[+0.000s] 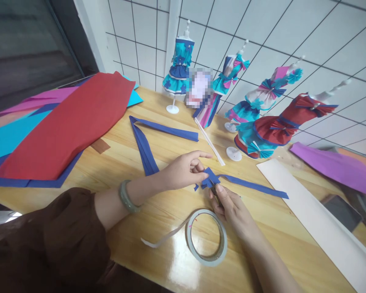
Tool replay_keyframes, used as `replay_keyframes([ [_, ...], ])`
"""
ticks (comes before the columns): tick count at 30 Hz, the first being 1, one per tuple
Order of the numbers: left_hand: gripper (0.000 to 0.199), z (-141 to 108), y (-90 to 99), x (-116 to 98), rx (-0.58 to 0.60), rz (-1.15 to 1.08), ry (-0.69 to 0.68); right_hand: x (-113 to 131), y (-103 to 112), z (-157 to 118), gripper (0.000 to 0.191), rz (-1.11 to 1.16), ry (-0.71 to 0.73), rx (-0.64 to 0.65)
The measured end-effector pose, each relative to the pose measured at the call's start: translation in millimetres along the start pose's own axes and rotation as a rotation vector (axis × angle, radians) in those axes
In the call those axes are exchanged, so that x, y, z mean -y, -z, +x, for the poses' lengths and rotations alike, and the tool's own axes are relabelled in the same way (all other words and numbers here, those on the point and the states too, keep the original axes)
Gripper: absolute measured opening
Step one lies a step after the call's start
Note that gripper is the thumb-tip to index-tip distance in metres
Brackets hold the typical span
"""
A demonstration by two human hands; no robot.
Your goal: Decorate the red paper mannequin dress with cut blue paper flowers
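Observation:
My left hand point(190, 169) pinches a small blue piece of crepe paper point(212, 176) between thumb and fingers, its index finger stretched out above. In my right hand point(228, 203) is a pair of scissors point(214, 188), mostly hidden by the fingers, with its blades at the blue piece. A small blue scrap point(196, 187) lies on the table just left of the scissors. One long blue strip point(256, 185) runs off to the right behind the hands. A folded blue strip point(144, 148) lies beyond my left wrist.
A roll of double-sided tape point(224, 248) with a loose end lies in front on the wooden table point(158, 268). Small dressed mannequins point(180, 61) stand at the back. Red paper point(70, 126) tops a stack at left; a long white sheet point(317, 219) and purple paper point(335, 171) lie at right.

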State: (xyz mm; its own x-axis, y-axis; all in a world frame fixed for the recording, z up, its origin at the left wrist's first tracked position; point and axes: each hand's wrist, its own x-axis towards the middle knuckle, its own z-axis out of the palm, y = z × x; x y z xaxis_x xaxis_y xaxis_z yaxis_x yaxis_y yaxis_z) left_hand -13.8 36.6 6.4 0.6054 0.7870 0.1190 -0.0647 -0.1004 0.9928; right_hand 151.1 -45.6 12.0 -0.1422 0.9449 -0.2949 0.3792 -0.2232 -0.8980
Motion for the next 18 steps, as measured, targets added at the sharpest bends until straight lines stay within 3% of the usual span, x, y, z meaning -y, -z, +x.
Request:
replay_keyframes([
  [9, 0.047, 0.7, -1.2, -1.9, -0.008, -0.077, 0.019, -0.3, 0.4, 1.3, 0.039, -0.014, 0.025, -0.019],
  [18, 0.058, 1.1, -3.8, 2.3, 0.052, -0.245, 0.139, 1.7, -0.7, 1.4, 0.042, 0.074, 0.001, -0.097],
])
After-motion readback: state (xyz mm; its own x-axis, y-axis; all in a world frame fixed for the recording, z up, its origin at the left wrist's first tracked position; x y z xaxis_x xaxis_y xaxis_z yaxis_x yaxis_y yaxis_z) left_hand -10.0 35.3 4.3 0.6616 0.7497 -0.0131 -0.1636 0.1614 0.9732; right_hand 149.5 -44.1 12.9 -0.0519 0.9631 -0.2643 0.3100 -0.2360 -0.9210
